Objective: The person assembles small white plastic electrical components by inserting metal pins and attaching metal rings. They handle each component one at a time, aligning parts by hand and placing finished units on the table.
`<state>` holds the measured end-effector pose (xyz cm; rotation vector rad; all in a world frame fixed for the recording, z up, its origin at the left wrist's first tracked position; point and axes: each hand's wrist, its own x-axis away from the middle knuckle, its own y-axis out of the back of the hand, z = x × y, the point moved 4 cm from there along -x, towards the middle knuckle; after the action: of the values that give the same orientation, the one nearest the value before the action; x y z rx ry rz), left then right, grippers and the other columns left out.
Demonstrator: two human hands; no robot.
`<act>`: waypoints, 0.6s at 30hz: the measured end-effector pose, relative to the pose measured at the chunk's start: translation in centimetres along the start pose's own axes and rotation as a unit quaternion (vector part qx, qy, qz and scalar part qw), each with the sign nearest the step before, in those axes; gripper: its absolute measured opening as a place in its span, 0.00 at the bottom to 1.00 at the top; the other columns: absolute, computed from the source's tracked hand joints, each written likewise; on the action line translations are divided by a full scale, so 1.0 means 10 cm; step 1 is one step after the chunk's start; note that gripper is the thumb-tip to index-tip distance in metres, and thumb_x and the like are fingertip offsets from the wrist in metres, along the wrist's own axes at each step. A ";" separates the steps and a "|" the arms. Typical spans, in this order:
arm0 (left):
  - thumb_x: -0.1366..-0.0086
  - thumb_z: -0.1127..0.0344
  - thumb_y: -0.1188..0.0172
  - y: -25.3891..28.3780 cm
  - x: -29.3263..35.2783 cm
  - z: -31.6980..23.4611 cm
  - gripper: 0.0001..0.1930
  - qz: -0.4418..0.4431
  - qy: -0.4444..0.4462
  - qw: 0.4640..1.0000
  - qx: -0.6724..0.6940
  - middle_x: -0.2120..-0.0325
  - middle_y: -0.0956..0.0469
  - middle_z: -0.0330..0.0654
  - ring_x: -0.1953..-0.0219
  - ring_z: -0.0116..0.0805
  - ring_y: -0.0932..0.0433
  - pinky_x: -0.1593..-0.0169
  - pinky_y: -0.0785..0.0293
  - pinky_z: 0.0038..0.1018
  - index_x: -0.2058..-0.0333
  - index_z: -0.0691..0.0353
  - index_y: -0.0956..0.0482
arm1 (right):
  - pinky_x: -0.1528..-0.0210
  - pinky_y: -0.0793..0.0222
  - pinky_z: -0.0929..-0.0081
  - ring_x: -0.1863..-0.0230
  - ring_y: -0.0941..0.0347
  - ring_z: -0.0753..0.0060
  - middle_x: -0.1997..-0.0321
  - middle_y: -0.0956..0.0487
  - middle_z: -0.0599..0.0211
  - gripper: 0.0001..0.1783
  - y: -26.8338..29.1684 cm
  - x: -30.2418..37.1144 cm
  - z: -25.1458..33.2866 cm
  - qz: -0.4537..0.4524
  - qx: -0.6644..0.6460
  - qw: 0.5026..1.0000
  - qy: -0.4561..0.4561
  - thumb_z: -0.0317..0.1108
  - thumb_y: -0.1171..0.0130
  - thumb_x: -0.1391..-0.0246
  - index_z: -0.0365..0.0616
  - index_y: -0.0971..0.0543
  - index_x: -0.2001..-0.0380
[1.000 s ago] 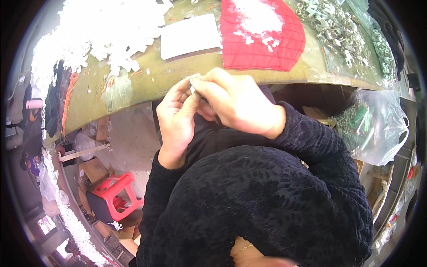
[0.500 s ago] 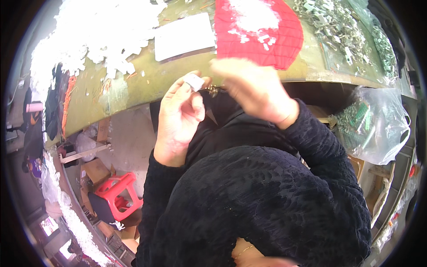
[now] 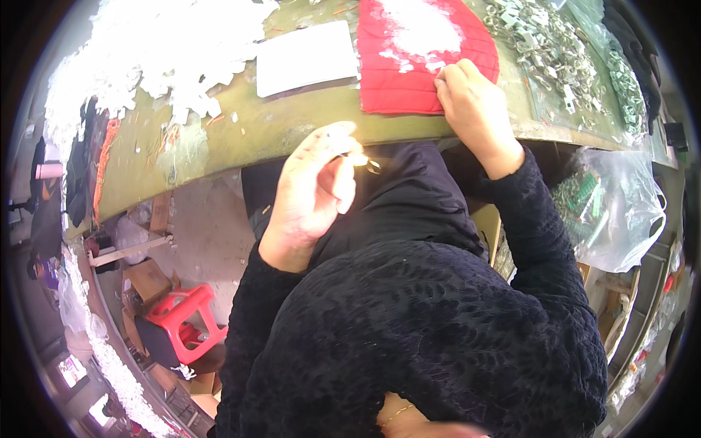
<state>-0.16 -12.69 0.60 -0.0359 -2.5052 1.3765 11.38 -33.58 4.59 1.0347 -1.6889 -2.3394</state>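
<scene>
Left hand point(image 3: 310, 182) half curled, just this side of the table edge, thumb and fingers pinching something small; a shiny metal piece point(image 3: 373, 167) juts from the fingertips, glare hiding the rest. Right hand point(image 3: 475, 106) farther out, fingers bunched and bent down; cannot tell whether they grip anything. Its fingertips rest on a red cloth point(image 3: 401, 100), just beside small white pieces point(image 3: 420, 29) piled there. White board point(image 3: 305, 60) beyond the left hand, left of the cloth. Big white heap point(image 3: 161, 51) beyond and left of the left hand, on a greenish table point(image 3: 255, 135). Greyish bits point(image 3: 551, 55) beyond and right of the right hand. Clear plastic bag point(image 3: 628, 219), green contents, nearer and right of that hand. Red stool point(image 3: 164, 315) well left of the left hand, below table level.
</scene>
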 end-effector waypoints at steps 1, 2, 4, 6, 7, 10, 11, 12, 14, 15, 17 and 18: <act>0.29 0.65 0.47 -0.02 0.01 0.02 0.19 0.009 0.006 0.998 -0.060 0.62 0.23 0.43 0.79 0.25 0.30 0.79 0.33 0.19 0.45 0.71 0.30 | 0.66 0.27 0.61 0.67 0.25 0.53 0.70 0.27 0.60 0.05 0.06 -0.02 0.08 -0.021 -0.066 0.997 0.044 0.31 0.41 0.45 0.43 0.26 0.70; 0.28 0.64 0.48 -0.02 0.02 0.06 0.19 -0.003 0.016 0.999 -0.048 0.63 0.22 0.44 0.80 0.25 0.29 0.81 0.33 0.20 0.44 0.71 0.30 | 0.66 0.27 0.61 0.66 0.25 0.52 0.69 0.26 0.59 0.05 0.10 -0.03 0.15 -0.013 -0.128 0.990 0.060 0.30 0.41 0.45 0.42 0.26 0.69; 0.27 0.62 0.50 -0.04 0.01 0.11 0.19 0.016 0.034 0.997 -0.061 0.64 0.21 0.44 0.81 0.26 0.29 0.83 0.35 0.21 0.44 0.69 0.31 | 0.66 0.27 0.60 0.66 0.25 0.51 0.68 0.26 0.58 0.04 0.18 -0.01 0.34 0.016 -0.226 0.969 0.097 0.29 0.41 0.45 0.41 0.26 0.68; 0.26 0.61 0.51 -0.05 0.01 0.16 0.16 0.011 0.032 0.998 -0.051 0.66 0.21 0.46 0.84 0.27 0.28 0.85 0.33 0.22 0.49 0.67 0.28 | 0.65 0.28 0.60 0.66 0.24 0.50 0.67 0.26 0.58 0.05 0.22 0.02 0.56 0.066 -0.286 0.946 0.135 0.28 0.42 0.45 0.41 0.26 0.66; 0.26 0.62 0.51 -0.05 0.01 0.17 0.14 0.022 0.030 0.999 -0.020 0.67 0.20 0.47 0.84 0.28 0.27 0.85 0.31 0.23 0.52 0.67 0.27 | 0.67 0.27 0.61 0.67 0.25 0.51 0.67 0.26 0.58 0.05 0.23 0.02 0.66 0.079 -0.303 0.937 0.154 0.28 0.41 0.46 0.41 0.26 0.66; 0.26 0.62 0.50 -0.05 0.03 0.16 0.13 0.036 0.028 0.999 0.003 0.68 0.20 0.49 0.84 0.29 0.25 0.84 0.28 0.23 0.56 0.67 0.26 | 0.71 0.28 0.63 0.71 0.25 0.53 0.70 0.29 0.59 0.05 0.24 0.01 0.84 0.075 -0.283 0.940 0.175 0.28 0.41 0.46 0.41 0.27 0.69; 0.26 0.61 0.50 -0.04 0.03 0.16 0.13 0.037 0.028 0.999 -0.001 0.68 0.19 0.48 0.84 0.29 0.25 0.84 0.28 0.23 0.56 0.66 0.26 | 0.72 0.28 0.63 0.72 0.25 0.53 0.70 0.29 0.59 0.05 0.25 0.02 0.86 0.078 -0.278 0.940 0.182 0.28 0.41 0.46 0.41 0.28 0.69; 0.26 0.61 0.50 -0.04 0.04 0.15 0.13 0.039 0.028 0.999 -0.003 0.68 0.19 0.48 0.84 0.29 0.25 0.85 0.29 0.23 0.57 0.66 0.26 | 0.72 0.28 0.62 0.72 0.25 0.53 0.71 0.29 0.59 0.05 0.26 0.01 0.87 0.085 -0.275 0.939 0.186 0.28 0.41 0.46 0.41 0.28 0.69; 0.26 0.61 0.50 -0.04 0.05 0.15 0.13 0.036 0.033 0.999 0.006 0.68 0.19 0.48 0.84 0.28 0.25 0.84 0.29 0.22 0.57 0.66 0.26 | 0.72 0.28 0.63 0.73 0.25 0.53 0.71 0.29 0.59 0.06 0.28 0.02 0.88 0.096 -0.265 0.941 0.189 0.28 0.41 0.47 0.40 0.28 0.70; 0.26 0.61 0.50 -0.04 0.05 0.15 0.13 0.039 0.032 0.999 0.011 0.68 0.19 0.48 0.85 0.28 0.26 0.84 0.29 0.22 0.56 0.67 0.25 | 0.72 0.28 0.63 0.73 0.25 0.53 0.71 0.29 0.59 0.06 0.30 0.02 0.88 0.100 -0.259 0.942 0.188 0.28 0.41 0.47 0.40 0.28 0.70; 0.26 0.62 0.50 -0.05 0.05 0.15 0.13 0.030 0.032 0.999 -0.008 0.69 0.19 0.48 0.85 0.27 0.26 0.84 0.29 0.22 0.56 0.67 0.25 | 0.73 0.29 0.63 0.74 0.25 0.54 0.71 0.29 0.59 0.06 0.33 0.02 0.90 0.112 -0.235 0.945 0.198 0.28 0.40 0.49 0.41 0.28 0.71; 0.26 0.63 0.51 -0.05 0.06 0.15 0.13 0.024 0.031 0.999 -0.022 0.69 0.19 0.48 0.85 0.27 0.26 0.84 0.29 0.22 0.56 0.68 0.25 | 0.73 0.29 0.64 0.74 0.25 0.55 0.71 0.29 0.59 0.06 0.34 0.03 0.91 0.120 -0.217 0.946 0.208 0.28 0.40 0.49 0.41 0.28 0.72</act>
<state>-1.04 -14.08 0.36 -0.1465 -2.4996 1.3176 5.03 -27.60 8.96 1.0624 -1.0223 -2.0182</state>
